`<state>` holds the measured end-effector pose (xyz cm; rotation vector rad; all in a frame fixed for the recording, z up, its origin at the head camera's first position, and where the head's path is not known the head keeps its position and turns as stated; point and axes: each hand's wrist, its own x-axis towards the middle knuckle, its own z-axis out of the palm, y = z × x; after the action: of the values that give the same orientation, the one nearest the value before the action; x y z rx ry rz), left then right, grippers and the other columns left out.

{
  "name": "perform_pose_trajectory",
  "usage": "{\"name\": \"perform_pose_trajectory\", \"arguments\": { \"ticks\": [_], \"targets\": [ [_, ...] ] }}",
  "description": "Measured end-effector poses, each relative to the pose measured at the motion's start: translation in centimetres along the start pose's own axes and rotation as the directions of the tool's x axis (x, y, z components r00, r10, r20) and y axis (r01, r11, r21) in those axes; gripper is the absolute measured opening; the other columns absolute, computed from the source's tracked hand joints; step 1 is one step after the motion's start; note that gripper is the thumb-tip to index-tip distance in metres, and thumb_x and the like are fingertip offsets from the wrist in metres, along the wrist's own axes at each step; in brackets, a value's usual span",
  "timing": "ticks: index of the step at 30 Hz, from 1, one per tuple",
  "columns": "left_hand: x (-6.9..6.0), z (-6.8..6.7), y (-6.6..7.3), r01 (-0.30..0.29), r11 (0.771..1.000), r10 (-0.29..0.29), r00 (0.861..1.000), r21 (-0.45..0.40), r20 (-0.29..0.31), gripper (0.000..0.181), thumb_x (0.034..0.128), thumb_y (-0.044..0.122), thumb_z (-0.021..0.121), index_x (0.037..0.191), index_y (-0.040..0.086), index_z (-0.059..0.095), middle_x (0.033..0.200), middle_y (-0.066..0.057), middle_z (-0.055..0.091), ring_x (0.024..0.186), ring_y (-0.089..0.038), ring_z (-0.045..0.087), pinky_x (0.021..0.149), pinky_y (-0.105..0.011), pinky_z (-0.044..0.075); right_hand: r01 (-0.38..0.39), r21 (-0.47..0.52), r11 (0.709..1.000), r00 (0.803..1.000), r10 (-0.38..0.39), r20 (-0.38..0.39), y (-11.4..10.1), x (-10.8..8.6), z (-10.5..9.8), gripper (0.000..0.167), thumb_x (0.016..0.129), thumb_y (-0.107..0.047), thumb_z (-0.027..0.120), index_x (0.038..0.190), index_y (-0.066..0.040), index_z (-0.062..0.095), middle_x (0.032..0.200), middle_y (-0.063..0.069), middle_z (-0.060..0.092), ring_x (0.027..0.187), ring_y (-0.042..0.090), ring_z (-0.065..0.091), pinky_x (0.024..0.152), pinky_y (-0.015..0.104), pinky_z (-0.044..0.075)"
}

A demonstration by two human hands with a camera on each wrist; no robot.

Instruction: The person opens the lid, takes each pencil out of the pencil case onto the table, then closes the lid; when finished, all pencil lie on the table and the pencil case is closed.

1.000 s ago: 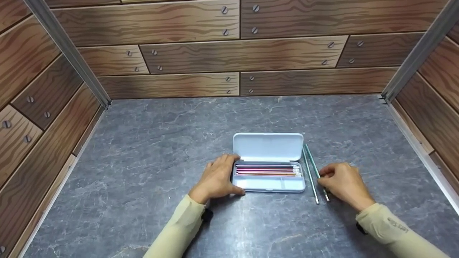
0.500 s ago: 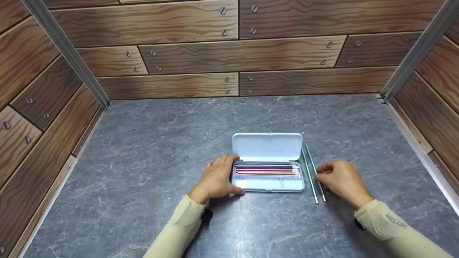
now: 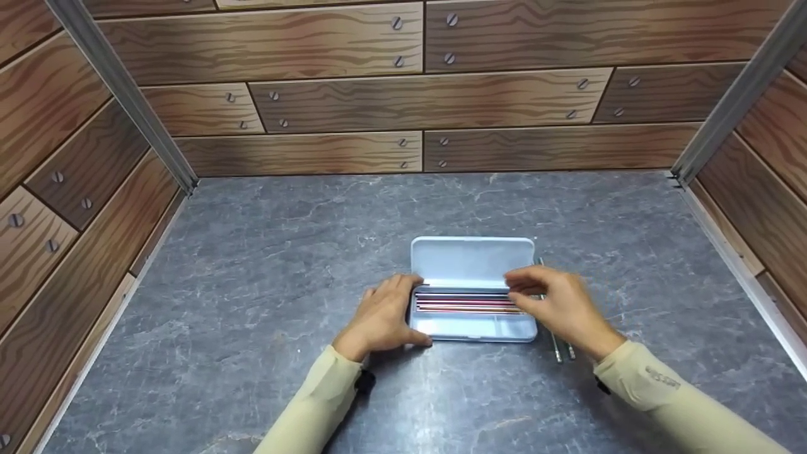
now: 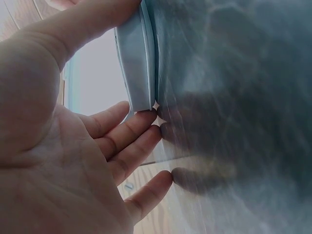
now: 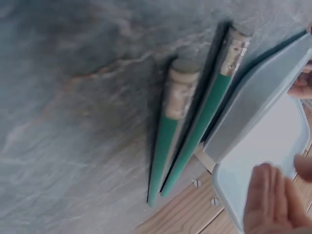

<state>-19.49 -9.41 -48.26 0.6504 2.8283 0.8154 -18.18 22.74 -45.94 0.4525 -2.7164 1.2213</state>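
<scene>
An open pale blue pencil case [image 3: 460, 326] holds several pencils [image 3: 463, 304] in its rear compartment. Its left end is held between the thumb and fingers of my left hand [image 3: 381, 318]; the left wrist view shows fingertips against the case [image 4: 134, 68]. My right hand [image 3: 567, 306] hovers over the case's right end, hiding the pencils' eraser ends. Its fingers [image 5: 273, 200] are extended, with nothing visible between them. Two green pencils [image 5: 168, 131] [image 5: 214, 97] lie side by side on the table, right of the case, partly beneath my right hand in the head view.
The case's raised lid [image 3: 473, 260] stands behind its tray. A grey marbled tabletop [image 3: 284, 252] lies under everything. Wood-patterned walls [image 3: 328, 104] with metal corner posts rise at the back and both sides.
My right hand has left the green pencils and moved left over the case. The right-hand green pencil was shifted slightly left, nearer the other. My left hand stays at the case's left end.
</scene>
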Motion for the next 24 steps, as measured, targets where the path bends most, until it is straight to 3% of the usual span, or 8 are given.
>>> {"name": "perform_pose_trajectory", "arguments": {
  "ticks": [3, 7, 12, 18, 24],
  "targets": [
    [0.0, 0.0, 0.0, -0.002, 1.000, 0.002, 1.000, -0.003, -0.009, 0.103, 0.0736, 0.037, 0.105, 0.158, 0.010, 0.052, 0.153, -0.012, 0.063, 0.147, -0.034, 0.057, 0.115, -0.056, 0.046, 0.051, -0.012, 0.999, 0.995, -0.049, 0.084, 0.2, 0.3, 0.5, 0.029, 0.095, 0.002, 0.084, 0.123, 0.000, 0.081, 0.118, 0.015, 0.084, 0.102, 0.031, 0.083, 0.093, 0.040, 0.068],
    [0.0, -0.1, 0.1, 0.000, 1.000, 0.000, 1.000, -0.004, -0.007, 0.103, 0.0735, 0.036, 0.105, 0.158, 0.010, 0.052, 0.152, -0.013, 0.063, 0.146, -0.034, 0.058, 0.114, -0.055, 0.045, 0.131, -0.058, 0.990, 0.975, -0.118, 0.189, 0.8, 0.7, 0.7, 0.028, 0.095, -0.001, 0.085, 0.122, -0.001, 0.081, 0.116, 0.013, 0.085, 0.102, 0.030, 0.083, 0.093, 0.043, 0.068],
    [0.0, -0.1, 0.2, -0.001, 1.000, 0.001, 1.000, 0.003, 0.003, 0.104, 0.0746, 0.037, 0.105, 0.159, 0.009, 0.051, 0.153, -0.012, 0.063, 0.147, -0.034, 0.057, 0.114, -0.055, 0.045, 0.214, -0.141, 0.967, 0.951, -0.173, 0.255, 1.2, 0.8, 1.0, 0.025, 0.095, -0.004, 0.086, 0.119, -0.007, 0.084, 0.113, 0.007, 0.086, 0.103, 0.027, 0.083, 0.093, 0.044, 0.067],
    [0.2, -0.2, 0.1, 0.000, 1.000, 0.000, 1.000, 0.007, 0.004, 0.105, 0.0747, 0.037, 0.105, 0.160, 0.008, 0.051, 0.154, -0.013, 0.062, 0.150, -0.034, 0.055, 0.118, -0.058, 0.045, 0.238, -0.186, 0.953, 0.941, -0.179, 0.287, 0.7, 1.0, 1.0, 0.021, 0.096, -0.004, 0.084, 0.116, -0.010, 0.086, 0.110, 0.005, 0.086, 0.100, 0.025, 0.081, 0.093, 0.046, 0.066],
    [0.0, -0.1, 0.1, 0.006, 1.000, -0.006, 1.000, 0.012, 0.005, 0.104, 0.0742, 0.037, 0.105, 0.159, 0.009, 0.051, 0.154, -0.013, 0.062, 0.150, -0.034, 0.055, 0.118, -0.057, 0.045, 0.205, -0.142, 0.968, 0.938, -0.153, 0.311, 0.6, 1.3, 1.2, 0.021, 0.094, 0.000, 0.081, 0.112, -0.010, 0.085, 0.101, 0.002, 0.082, 0.090, 0.009, 0.071, 0.084, 0.031, 0.062]
  ]
}}
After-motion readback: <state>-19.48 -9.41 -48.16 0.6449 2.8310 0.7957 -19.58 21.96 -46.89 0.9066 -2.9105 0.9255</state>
